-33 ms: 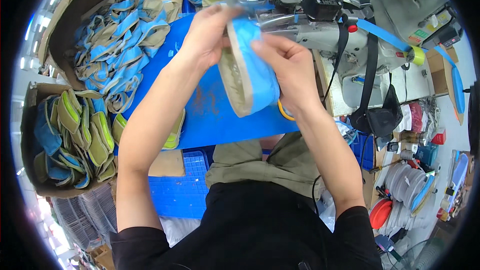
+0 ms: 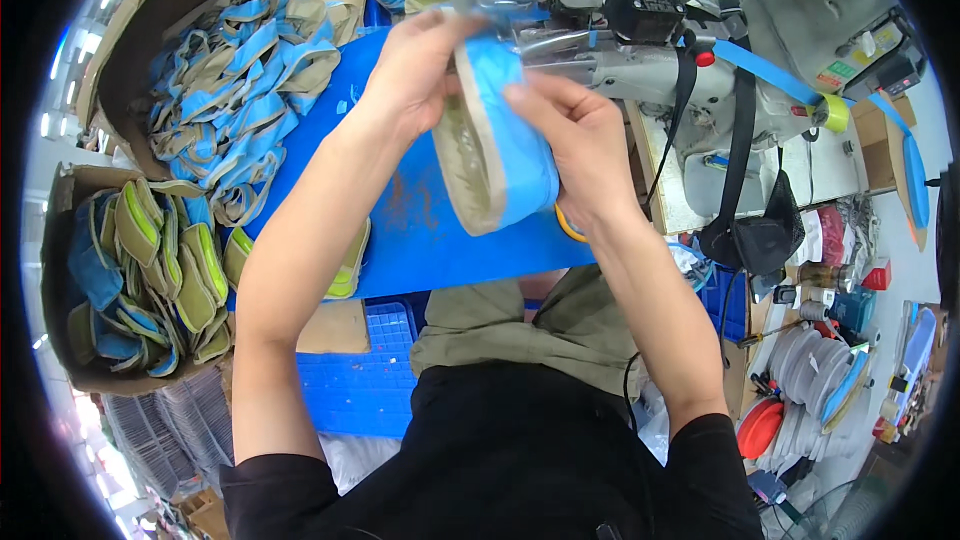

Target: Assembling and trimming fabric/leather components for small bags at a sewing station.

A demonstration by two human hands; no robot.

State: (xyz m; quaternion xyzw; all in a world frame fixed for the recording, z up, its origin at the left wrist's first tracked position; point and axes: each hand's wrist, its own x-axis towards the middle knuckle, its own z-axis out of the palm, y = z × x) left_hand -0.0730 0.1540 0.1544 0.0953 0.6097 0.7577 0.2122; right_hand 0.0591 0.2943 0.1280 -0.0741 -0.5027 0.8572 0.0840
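Both my hands are raised over the blue work surface in front of the sewing machine [image 2: 560, 65], holding an oblong blue and khaki fabric shoe piece [image 2: 515, 165]. A blue band runs along its right side with a pale edge strip, and khaki fabric shows on the left. My left hand [image 2: 415, 70] is closed at the piece's upper end; its fingertips are blurred near the machine head. My right hand [image 2: 580, 135] pinches the blue band from the right, thumb on the outer face. The machine's needle area is partly hidden behind the left fingers.
At the left, one carton [image 2: 125, 90] holds many blue and khaki strips; another [image 2: 65, 280] holds padded khaki pieces with lime lining. A roll of yellow tape [image 2: 570, 225] lies by my right wrist. Blue binding tape [image 2: 765, 70] runs along the machine. Reels [image 2: 800, 365] stand lower right.
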